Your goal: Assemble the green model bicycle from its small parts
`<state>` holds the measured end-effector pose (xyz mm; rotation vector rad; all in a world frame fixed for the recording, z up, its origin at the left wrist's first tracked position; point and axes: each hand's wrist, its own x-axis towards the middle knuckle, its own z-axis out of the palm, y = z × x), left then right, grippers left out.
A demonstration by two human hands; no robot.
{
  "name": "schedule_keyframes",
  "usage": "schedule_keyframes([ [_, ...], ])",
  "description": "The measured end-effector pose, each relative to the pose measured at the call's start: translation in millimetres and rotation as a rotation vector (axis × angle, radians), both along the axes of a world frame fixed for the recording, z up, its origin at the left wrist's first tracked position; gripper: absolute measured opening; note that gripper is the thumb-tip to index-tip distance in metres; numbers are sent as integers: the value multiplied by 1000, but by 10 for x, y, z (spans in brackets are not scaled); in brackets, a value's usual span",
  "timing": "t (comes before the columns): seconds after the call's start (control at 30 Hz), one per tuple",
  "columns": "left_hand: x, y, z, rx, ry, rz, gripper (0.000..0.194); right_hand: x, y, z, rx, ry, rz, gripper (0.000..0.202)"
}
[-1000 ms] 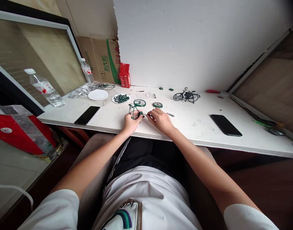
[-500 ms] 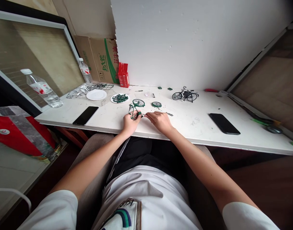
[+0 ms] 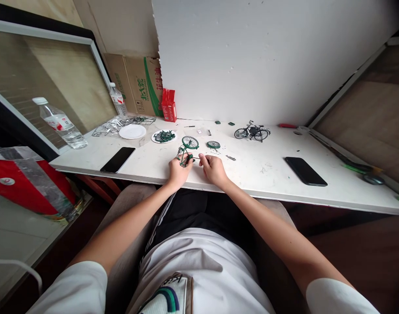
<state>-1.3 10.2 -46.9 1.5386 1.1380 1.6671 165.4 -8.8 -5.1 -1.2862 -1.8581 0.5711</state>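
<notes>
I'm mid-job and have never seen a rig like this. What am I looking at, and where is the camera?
There is no robot: these are a person's two bare hands, seen by one camera worn on the head, looking forward and down.

The left hand holds a green model bicycle. The right hand pinches a thin rod pointing toward it; whether they touch is too small to tell.

On the white table lie a loose wheel, a plate of green parts, another white plate and two phones, left and right. A black model bicycle stands farther back.
</notes>
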Motion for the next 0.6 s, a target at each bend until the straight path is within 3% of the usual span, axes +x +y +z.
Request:
schedule_keyframes([
  [0.13,-19,40,3,-36,-48,-25,30,-9,-18,-36,185,-312,-76,44],
  [0.27,-26,53,2,-52,-63,-28,32,38,-4,-2,336,-467,-11,26],
  [0.47,-18,23,6,-22,-68,-39,30,170,81,60,457,-669,32,31],
  [0.6,-21,6,11,-27,-23,-29,30,262,120,27,543,-626,126,33],
])
